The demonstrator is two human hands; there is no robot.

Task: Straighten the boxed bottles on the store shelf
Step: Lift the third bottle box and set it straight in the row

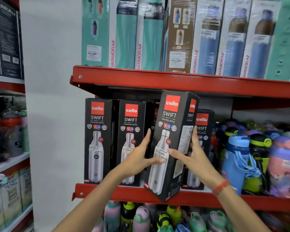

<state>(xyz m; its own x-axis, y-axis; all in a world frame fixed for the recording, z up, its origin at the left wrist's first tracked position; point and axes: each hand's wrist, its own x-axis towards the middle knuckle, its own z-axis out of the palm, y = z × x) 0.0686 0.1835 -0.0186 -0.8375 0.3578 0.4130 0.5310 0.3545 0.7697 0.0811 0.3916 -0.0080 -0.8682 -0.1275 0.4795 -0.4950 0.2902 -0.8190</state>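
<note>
Your left hand [137, 158] and right hand [195, 158] clamp a black Cello Swift bottle box [172, 141] between them, fingers spread on its front and side. The box is tilted, top toward one o'clock, its lower corner overhanging the red shelf edge [124, 192]. Upright Cello boxes [98, 139] stand at nine o'clock of it.

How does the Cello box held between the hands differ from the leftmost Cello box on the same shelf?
The held box tilts, top leaning right; the leftmost box stands upright. The held box juts out past the red shelf edge; the leftmost box sits back on the shelf. The left hand and right hand flank the held box; nothing touches the leftmost one. Both are black Cello Swift boxes picturing a steel bottle.
</note>
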